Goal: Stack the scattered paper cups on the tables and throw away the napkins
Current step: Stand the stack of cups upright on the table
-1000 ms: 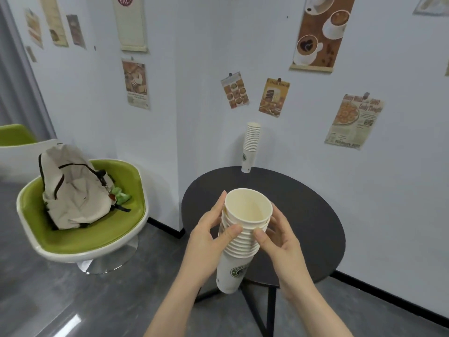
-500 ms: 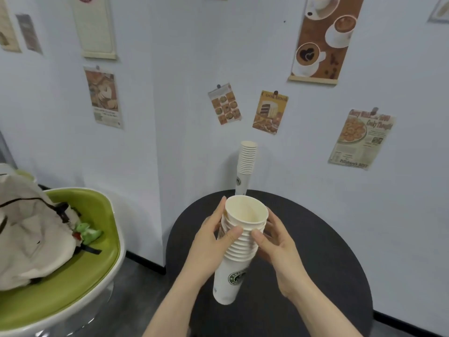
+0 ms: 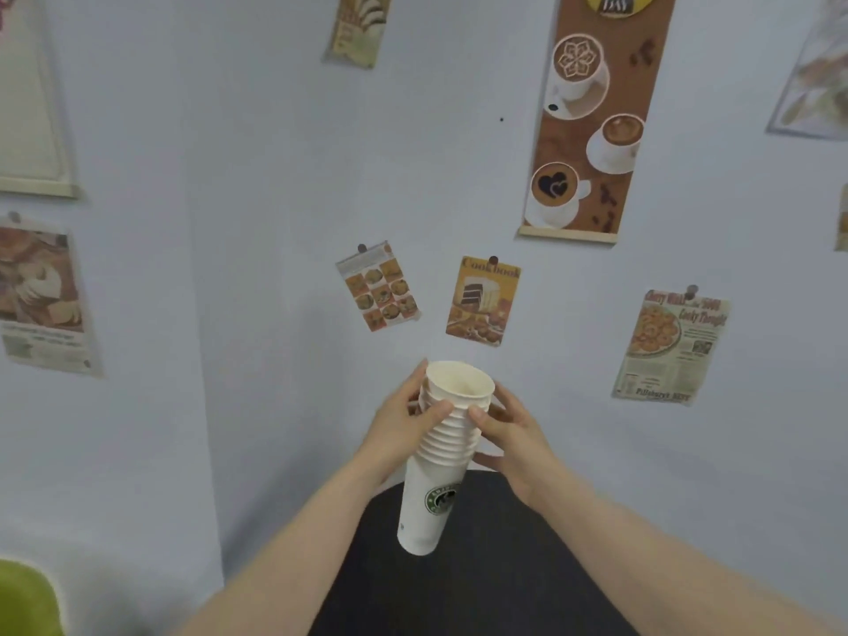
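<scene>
Item: one nested stack of white paper cups (image 3: pixel 438 452), ribbed with about ten rolled rims at the top, the outermost cup bearing a round green logo on its wall; mouth open and empty, the column tilted slightly with its base toward the viewer. Position: held in the air above the near-left part of a round black table (image 3: pixel 495 566), its base clear of the tabletop. Left hand (image 3: pixel 399 422): fingers curled round the left side of the rim section, thumb laid across the front just below the top cup, gripping the stack. Right hand (image 3: pixel 514 433): thumb pressed to the right side of the rims, fingers wrapped behind, likewise gripping the stack. Both forearms are bare. Surroundings: pale blue-white walls meeting at a corner; a tall brown coffee-cup hanging scroll (image 3: pixel 592 117); a pinned yellow cake cookbook sheet (image 3: pixel 482 300); a pinned sheet of small food pictures (image 3: pixel 378 286); a newsprint cookie advertisement (image 3: pixel 670 346); a sliver of lime-green chair (image 3: pixel 23 599) at the lower left. No napkins or loose cups are visible. Step in hand, by judgement: gathered cups squared into one column. Next move calls for lowering the stack base-first and upright onto the table, both hands steadying it, since a tall, light column tips readily.
</scene>
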{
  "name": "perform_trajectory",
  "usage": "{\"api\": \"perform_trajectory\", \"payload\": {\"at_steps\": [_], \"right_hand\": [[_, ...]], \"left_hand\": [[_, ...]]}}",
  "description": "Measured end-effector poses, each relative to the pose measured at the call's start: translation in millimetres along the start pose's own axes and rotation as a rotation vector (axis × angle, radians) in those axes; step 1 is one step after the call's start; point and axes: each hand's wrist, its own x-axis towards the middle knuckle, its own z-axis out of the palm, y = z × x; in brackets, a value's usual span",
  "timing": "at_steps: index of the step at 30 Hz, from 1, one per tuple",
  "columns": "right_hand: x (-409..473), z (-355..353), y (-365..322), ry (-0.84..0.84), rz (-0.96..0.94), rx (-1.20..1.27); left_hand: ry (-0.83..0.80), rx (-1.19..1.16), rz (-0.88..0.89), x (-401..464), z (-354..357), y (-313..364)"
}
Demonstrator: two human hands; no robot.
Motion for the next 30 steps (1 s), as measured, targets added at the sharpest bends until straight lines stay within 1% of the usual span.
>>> {"api": "perform_trajectory", "payload": {"at_steps": [7,12,15,23,30], "right_hand": [[108.4,30.7,-76.8,0.043,-0.122,-0.062],[152.7,40.4,-104.3,0.058,-0.200,-0.066],[170.4,36.2,-105.0,0.047,-0.229,-0.056],[197.1,23.5,-73.1,0.072,-0.272,-0.057],[204.7,19.8,-79.3,0.065,-0.272,-0.082]], "left_hand": [[0.016,-0.015,0.073,124.9,-40.0,35.6],[-0.003,-0.041,0.146,181.1,-52.8,45.1],[-0.019,-0.081,0.174,200.7,-51.8,39.5],[-0.027,-0.131,0.198,224.1,-43.1,1.7],[-0.064,-0.151,0.194,237.7,-44.7,2.1]]}}
